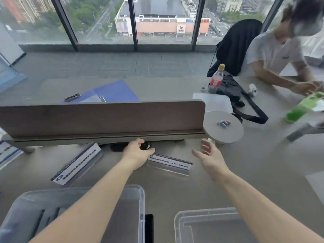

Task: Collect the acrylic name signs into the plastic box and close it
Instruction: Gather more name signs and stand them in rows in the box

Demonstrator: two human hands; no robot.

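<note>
Two clear acrylic name signs lie on the desk. One name sign [171, 163] sits between my hands; my left hand [137, 154] holds its left end, thumb on top of it. My right hand [211, 157] hovers spread above the desk just past its right end, touching nothing. The other name sign [77, 163] lies slanted to the left. A clear plastic box [140, 204] stands open at the near left under my left forearm, with dark items inside. Its clear lid [206, 225] lies at the near right.
A brown divider panel [105, 118] runs across the desk just beyond my hands. A round grey disc [231, 130] with small items sits at its right end. Farther right are a bottle [216, 79], a black bag [231, 90] and a seated person [273, 55].
</note>
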